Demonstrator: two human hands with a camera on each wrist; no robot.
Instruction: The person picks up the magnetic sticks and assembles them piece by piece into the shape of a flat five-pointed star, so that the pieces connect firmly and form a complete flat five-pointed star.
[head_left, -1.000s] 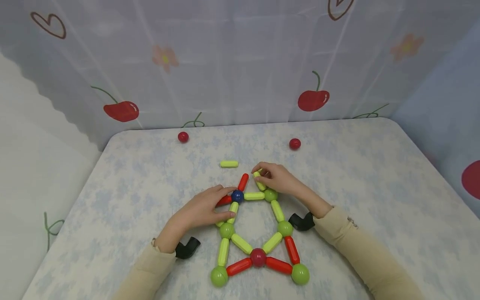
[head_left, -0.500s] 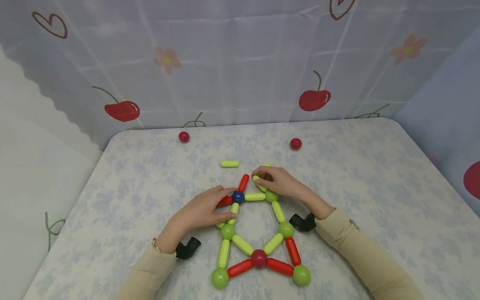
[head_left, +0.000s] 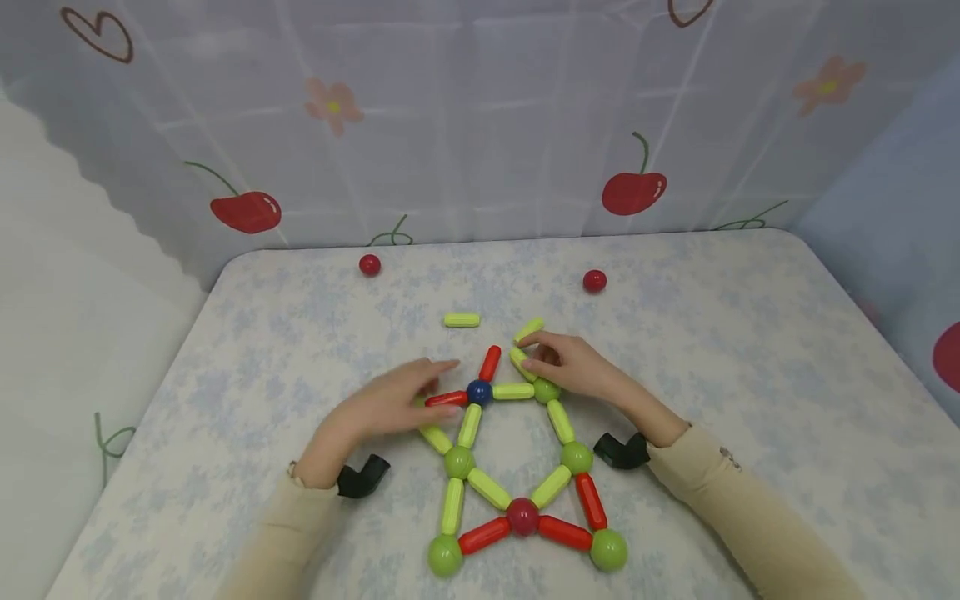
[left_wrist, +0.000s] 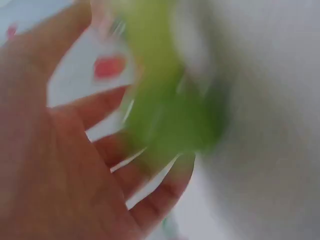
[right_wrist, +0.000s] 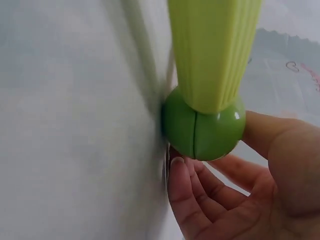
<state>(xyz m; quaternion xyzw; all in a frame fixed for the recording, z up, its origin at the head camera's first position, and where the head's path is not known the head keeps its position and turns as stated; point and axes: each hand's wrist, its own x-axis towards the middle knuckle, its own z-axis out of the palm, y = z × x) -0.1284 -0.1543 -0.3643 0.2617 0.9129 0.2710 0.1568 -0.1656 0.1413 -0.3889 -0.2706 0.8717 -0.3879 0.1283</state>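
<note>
Magnetic rods and balls form a linked frame on the table in the head view. My left hand (head_left: 386, 400) hovers at its left side, fingers spread, thumb over a red rod (head_left: 446, 399) that joins the blue ball (head_left: 480, 392). My right hand (head_left: 573, 365) pinches a yellow-green rod (head_left: 521, 361) at the upper green ball (head_left: 547, 390). Past its index fingertip lies another yellow-green rod (head_left: 529, 329). Blurred green covers part of the left wrist view. A green ball (right_wrist: 205, 127) hides some right fingers in the right wrist view.
A loose yellow-green rod (head_left: 461, 320) lies behind the frame. Farther back are two red balls, one at left (head_left: 370, 265) and one at right (head_left: 595, 281). The frame's near part has a red ball (head_left: 522, 517) between two green balls. A printed curtain (head_left: 480, 125) hangs behind the table.
My left hand has come off the blue ball and shifted left, its fingers spreading. My right hand has moved slightly right, and the rod beyond its index finger has come into view.
</note>
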